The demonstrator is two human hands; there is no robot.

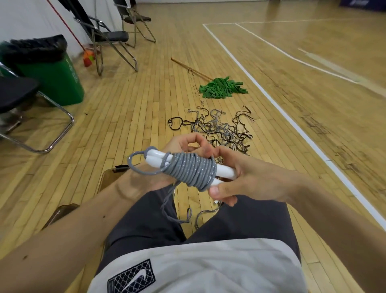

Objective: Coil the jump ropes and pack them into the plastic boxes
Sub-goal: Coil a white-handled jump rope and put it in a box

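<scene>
Tangled ropes (219, 129) lie on the floor ahead. Over the lap, the grey jump rope (192, 169) is wound round its white handles (225, 172). Left hand (179, 145) curls behind the bundle, right hand (246, 179) grips the handle ends. Loose tail (166, 204) hangs between the knees. Best to keep the turns tight and tuck it under.

I recorded one recognisable brand mark: a white swoosh logo (136, 276). It stood on a black patch (117, 282) with a white net pattern, on the grey shirt (208, 267) at the near edge of the scene. White markings (72, 70) ran down the side of the green bin (58, 87) at the far left, but they were too blurred for me to read. A dark banner (363, 2) at the far right carried pale marks that were too small for me to read.
</scene>
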